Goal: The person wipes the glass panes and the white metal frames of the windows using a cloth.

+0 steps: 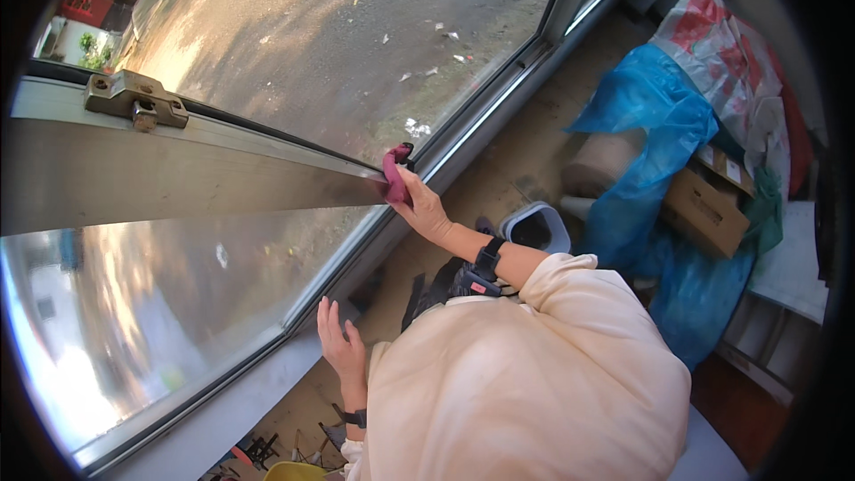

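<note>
My right hand [422, 208] grips a folded dark pink cloth [395, 177] against the lower end of an upright aluminium window frame bar [200, 174]. The cloth wraps the edge of that bar close to the bottom track [491, 107]. Below and to the left, my left hand [343, 341] is empty, its fingers apart, beside the lower window rail [287, 337]. Whether its fingertips touch the rail, I cannot tell. A metal window latch [137, 100] is fixed farther up the bar. Glass panes [200, 294] lie on both sides of it.
A bucket [538, 226] stands on the floor to my right. Past it lie blue plastic sheeting [641, 100], a brown cardboard box [705, 210], a roll [601, 160] and a red-and-white plastic bag [728, 60]. A yellow object [294, 471] shows at the bottom. Littered ground [320, 33] is visible outside.
</note>
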Demonstrator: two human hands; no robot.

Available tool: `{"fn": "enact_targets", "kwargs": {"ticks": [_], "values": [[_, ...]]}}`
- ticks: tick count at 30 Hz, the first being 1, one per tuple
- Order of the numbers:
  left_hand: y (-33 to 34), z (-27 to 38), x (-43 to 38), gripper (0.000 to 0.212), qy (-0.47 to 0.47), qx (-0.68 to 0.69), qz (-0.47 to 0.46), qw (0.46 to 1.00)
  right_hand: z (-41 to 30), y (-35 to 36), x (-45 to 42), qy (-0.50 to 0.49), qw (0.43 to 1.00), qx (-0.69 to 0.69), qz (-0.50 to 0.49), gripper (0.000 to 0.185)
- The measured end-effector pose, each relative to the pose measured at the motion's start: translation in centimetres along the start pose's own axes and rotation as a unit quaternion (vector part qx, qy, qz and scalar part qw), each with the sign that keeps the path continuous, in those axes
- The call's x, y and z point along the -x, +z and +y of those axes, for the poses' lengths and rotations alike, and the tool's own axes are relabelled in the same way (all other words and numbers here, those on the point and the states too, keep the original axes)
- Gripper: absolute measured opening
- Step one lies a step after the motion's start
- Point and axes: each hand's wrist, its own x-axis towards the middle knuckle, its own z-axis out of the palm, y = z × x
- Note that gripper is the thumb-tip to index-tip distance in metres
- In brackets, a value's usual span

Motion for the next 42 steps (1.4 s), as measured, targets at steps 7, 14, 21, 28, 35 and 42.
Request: {"fn": "enact_targets", "kwargs": {"ticks": [7, 14, 21, 28, 35, 42], "values": [[-0.6, 0.0, 0.0, 0.045, -0.015, 0.042, 0.014, 0.999, 4.7, -1.5, 1.2, 0.295, 0.941, 0.109, -0.127, 0.049], [-0.4, -5.7, 3.6, 0.046, -0.075, 0.104, 0.051, 0.990, -12.5, -1.1, -1.5, 0.034, 0.997, -0.001, 0.073, 0.053], [-2.7, -9.2, 3.6, 0.046, -0.025, 0.150, 0.058, 0.987, -28.6, -3.7, -12.8, -0.370, 0.898, 0.107, 0.212, 0.049], [-2.8, -12.4, 5.2, 0.045, -0.022, 0.183, 0.045, 0.982, -27.4, -2.5, -13.0, -0.367, 0.883, 0.101, 0.276, 0.046], [-3.0, -14.3, 10.1, 0.044, -0.118, 0.175, 0.018, 0.977, -10.2, 0.7, -5.4, -0.153, 0.934, 0.137, 0.293, 0.042], [-4.1, -13.0, 13.3, 0.044, -0.249, 0.160, -0.010, 0.955, 6.6, 5.5, 1.3, 0.382, 0.868, 0.023, 0.316, 0.058]]}}
